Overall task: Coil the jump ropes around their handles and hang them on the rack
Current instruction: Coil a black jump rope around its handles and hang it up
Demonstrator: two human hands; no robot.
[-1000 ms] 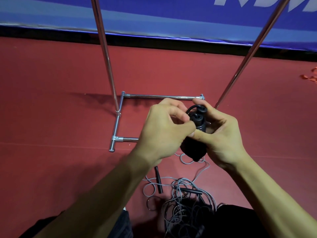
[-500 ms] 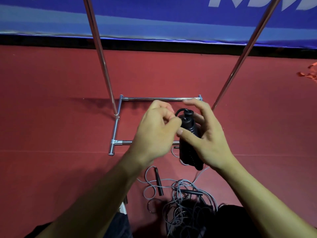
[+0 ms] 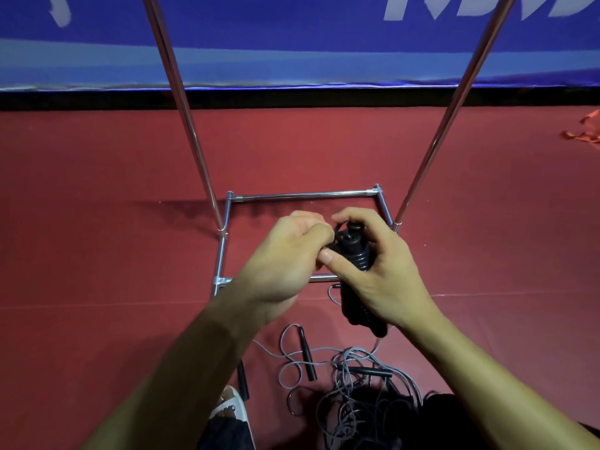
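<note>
A black jump rope bundle [image 3: 355,254], its cord wound around the handles, is gripped upright in my right hand [image 3: 386,271]. My left hand [image 3: 285,258] pinches the black cord at the bundle's top, its fingers closed on the loop beside the handle cap. Both hands hover above the chrome rack [image 3: 305,195], whose floor frame lies on the red floor and whose two poles rise to the upper left and upper right. A tangled pile of grey ropes with black handles [image 3: 354,381] lies on the floor below my hands.
A blue banner wall [image 3: 292,43] runs along the back. An orange scrap [image 3: 584,133] lies at the far right. A white sandal [image 3: 232,404] and dark clothing show at the bottom edge near the rope pile.
The loop at the bundle's top has been drawn tighter by my left hand. My right hand has closed further around the handles. The bundle stays above the rack's base.
</note>
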